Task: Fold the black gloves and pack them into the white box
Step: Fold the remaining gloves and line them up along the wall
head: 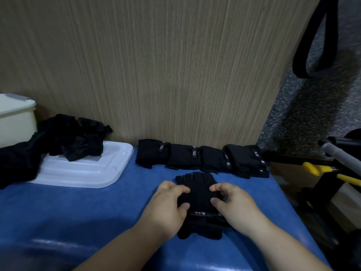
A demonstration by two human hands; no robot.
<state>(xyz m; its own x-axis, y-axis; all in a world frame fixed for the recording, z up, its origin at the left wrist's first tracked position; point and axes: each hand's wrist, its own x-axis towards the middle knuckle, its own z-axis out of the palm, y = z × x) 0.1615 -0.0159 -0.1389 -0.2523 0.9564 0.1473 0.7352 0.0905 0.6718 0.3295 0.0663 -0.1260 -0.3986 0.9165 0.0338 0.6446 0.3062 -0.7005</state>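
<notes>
A pair of black fingerless gloves lies on the blue table top in front of me. My left hand grips its left edge with curled fingers and thumb. My right hand pinches its right edge the same way. Behind them, several folded black gloves stand in a row against the wooden wall. A loose heap of unfolded black gloves lies at the left, partly on a white lid. The white box stands at the far left edge, only partly in view.
A wooden panel rises right behind the table. The blue table ends at the right, where yellow-handled tools and a metal bar stick out. A black strap hangs at the top right.
</notes>
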